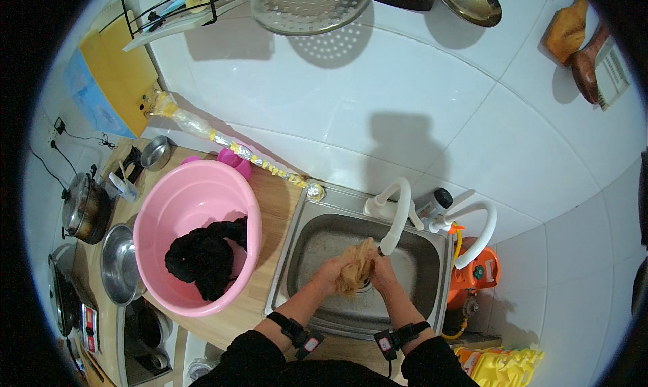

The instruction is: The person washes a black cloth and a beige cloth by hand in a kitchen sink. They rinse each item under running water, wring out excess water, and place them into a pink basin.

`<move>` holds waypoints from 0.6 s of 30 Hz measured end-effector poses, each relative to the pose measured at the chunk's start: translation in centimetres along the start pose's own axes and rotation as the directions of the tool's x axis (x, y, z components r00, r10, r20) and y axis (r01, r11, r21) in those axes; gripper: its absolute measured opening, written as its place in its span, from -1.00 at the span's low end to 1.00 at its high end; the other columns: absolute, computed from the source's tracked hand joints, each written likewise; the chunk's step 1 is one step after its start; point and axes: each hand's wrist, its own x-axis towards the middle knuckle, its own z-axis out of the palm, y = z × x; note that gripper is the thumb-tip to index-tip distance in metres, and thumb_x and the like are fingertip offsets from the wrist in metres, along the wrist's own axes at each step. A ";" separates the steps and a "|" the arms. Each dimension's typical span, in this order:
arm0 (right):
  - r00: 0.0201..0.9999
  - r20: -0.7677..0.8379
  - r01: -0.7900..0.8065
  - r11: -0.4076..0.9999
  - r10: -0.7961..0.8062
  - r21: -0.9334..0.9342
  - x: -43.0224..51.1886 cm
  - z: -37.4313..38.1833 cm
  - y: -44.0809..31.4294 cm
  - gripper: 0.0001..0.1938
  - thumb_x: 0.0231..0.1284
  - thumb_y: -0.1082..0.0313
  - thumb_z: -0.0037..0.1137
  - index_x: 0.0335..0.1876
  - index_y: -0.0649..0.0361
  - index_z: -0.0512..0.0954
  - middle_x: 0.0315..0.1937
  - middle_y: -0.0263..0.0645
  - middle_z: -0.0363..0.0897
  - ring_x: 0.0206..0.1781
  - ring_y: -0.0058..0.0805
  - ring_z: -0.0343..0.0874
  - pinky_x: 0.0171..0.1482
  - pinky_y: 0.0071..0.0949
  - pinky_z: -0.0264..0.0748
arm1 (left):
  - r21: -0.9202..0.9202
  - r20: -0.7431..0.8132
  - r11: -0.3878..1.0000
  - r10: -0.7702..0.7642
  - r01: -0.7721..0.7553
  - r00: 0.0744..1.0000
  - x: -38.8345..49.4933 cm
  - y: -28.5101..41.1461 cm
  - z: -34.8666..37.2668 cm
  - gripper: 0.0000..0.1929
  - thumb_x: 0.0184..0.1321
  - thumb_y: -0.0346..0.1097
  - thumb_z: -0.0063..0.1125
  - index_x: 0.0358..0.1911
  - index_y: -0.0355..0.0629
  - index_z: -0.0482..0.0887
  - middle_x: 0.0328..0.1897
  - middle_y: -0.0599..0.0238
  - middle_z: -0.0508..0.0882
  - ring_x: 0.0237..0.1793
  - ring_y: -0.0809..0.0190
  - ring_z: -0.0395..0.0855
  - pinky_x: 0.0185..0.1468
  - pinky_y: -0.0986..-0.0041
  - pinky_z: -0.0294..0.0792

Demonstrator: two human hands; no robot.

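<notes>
Over the stainless steel sink (422, 286), a crumpled tan cloth (356, 268) is held between both hands. My left hand (330, 274) grips its left side, and my right hand (380, 270) grips its right side just below the spout of a white faucet (400, 215). Part of the drain shows beneath the cloth. Whether water is running cannot be made out. To the left of the sink, a pink plastic basin (197, 189) stands on the wooden counter (276, 210) with a wet-looking black cloth (202, 258) bunched inside.
A second white faucet (486, 230) rises right of the sink, beside a bottle with a black cap (443, 198). An orange gas cylinder (473, 275) stands beyond. Metal bowls (120, 265) and a lidded pot (85, 205) sit at left. A skimmer (311, 7) and ladle (471, 2) hang above.
</notes>
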 end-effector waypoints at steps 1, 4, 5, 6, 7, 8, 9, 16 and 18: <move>0.997 -0.017 0.076 0.995 -0.075 0.064 0.2 0.1 0.5 -0.71 0.12 0.32 -0.07 -0.07 0.27 0.31 -0.19 -0.20 0.41 -0.14 -0.40 0.45 -0.13 -0.42 0.42 | -0.047 -0.060 0.998 0.032 -0.034 0.998 0.2 0.0 -0.2 -0.71 0.16 -0.25 -0.03 -0.16 -0.34 0.43 -0.19 0.12 0.53 -0.24 0.12 0.57 -0.18 0.31 0.46; 0.962 -0.177 0.220 0.975 -0.210 0.037 0.6 0.9 1.8 -0.74 0.09 0.30 -0.03 -0.16 0.28 0.36 -0.26 -0.20 0.44 -0.20 -0.43 0.46 -0.22 -0.45 0.43 | -0.124 -0.201 0.983 0.110 -0.137 0.973 0.8 -0.1 -0.6 -0.72 0.12 -0.26 0.06 -0.23 -0.37 0.46 -0.27 0.13 0.54 -0.30 0.17 0.57 -0.27 0.34 0.46; 0.939 -0.242 0.248 0.969 -0.243 -0.010 0.6 1.3 2.1 -0.75 0.08 0.29 -0.01 -0.19 0.28 0.37 -0.27 -0.20 0.44 -0.22 -0.44 0.46 -0.24 -0.47 0.43 | -0.112 -0.223 0.980 0.136 -0.164 0.965 1.0 -0.2 -0.6 -0.73 0.11 -0.27 0.06 -0.24 -0.37 0.46 -0.28 0.13 0.54 -0.31 0.17 0.57 -0.29 0.35 0.46; 0.951 -0.229 0.201 0.978 -0.210 -0.062 0.4 1.6 2.3 -0.76 0.08 0.32 0.00 -0.18 0.27 0.38 -0.28 -0.23 0.44 -0.23 -0.46 0.46 -0.24 -0.47 0.43 | -0.104 -0.229 0.973 0.180 -0.208 0.957 1.1 -0.3 -0.5 -0.73 0.11 -0.28 0.07 -0.25 -0.37 0.46 -0.29 0.13 0.54 -0.32 0.16 0.56 -0.31 0.35 0.45; 0.960 -0.218 0.153 0.981 -0.176 -0.115 0.1 1.8 2.5 -0.78 0.08 0.34 0.01 -0.18 0.25 0.38 -0.29 -0.27 0.44 -0.24 -0.48 0.46 -0.23 -0.48 0.43 | -0.091 -0.259 0.972 0.186 -0.215 0.948 1.3 -0.4 -0.2 -0.73 0.12 -0.27 0.06 -0.26 -0.37 0.47 -0.29 0.14 0.54 -0.32 0.17 0.56 -0.31 0.36 0.44; 0.967 -0.216 0.103 0.980 -0.138 -0.168 -0.2 2.0 2.5 -0.79 0.08 0.37 0.02 -0.18 0.24 0.39 -0.30 -0.30 0.43 -0.25 -0.49 0.46 -0.22 -0.48 0.43 | -0.082 -0.273 0.968 0.208 -0.238 0.939 1.5 -0.5 0.1 -0.73 0.12 -0.25 0.05 -0.26 -0.37 0.47 -0.29 0.15 0.54 -0.33 0.18 0.55 -0.31 0.36 0.43; 0.964 -0.202 0.113 0.957 -0.171 -0.269 -0.4 2.1 2.3 -0.80 0.08 0.34 0.03 -0.20 0.24 0.41 -0.32 -0.31 0.43 -0.27 -0.51 0.45 -0.23 -0.49 0.42 | -0.073 -0.325 0.972 0.188 -0.223 0.927 1.6 -0.6 0.5 -0.72 0.13 -0.24 0.05 -0.27 -0.37 0.47 -0.29 0.16 0.54 -0.34 0.19 0.55 -0.32 0.37 0.43; 0.982 -0.180 -0.001 0.962 -0.050 -0.272 -0.9 1.5 0.2 -0.71 0.05 0.21 0.11 -0.22 0.25 0.42 -0.35 -0.32 0.44 -0.30 -0.56 0.43 -0.26 -0.53 0.40 | -0.157 -0.262 0.981 0.071 -0.115 0.962 1.4 -0.9 3.2 -0.76 0.17 -0.20 -0.10 -0.34 -0.26 0.48 -0.36 0.22 0.53 -0.39 0.19 0.54 -0.29 0.31 0.40; 0.988 -0.072 0.104 0.935 -0.136 -0.339 -1.4 1.8 0.1 -0.67 0.02 0.16 0.13 -0.26 0.27 0.42 -0.38 -0.32 0.45 -0.32 -0.57 0.42 -0.26 -0.52 0.38 | -0.076 -0.248 0.997 0.009 -0.029 0.969 1.6 -0.3 2.7 -0.77 0.16 -0.20 -0.08 -0.36 -0.26 0.48 -0.38 0.23 0.53 -0.41 0.19 0.54 -0.30 0.31 0.40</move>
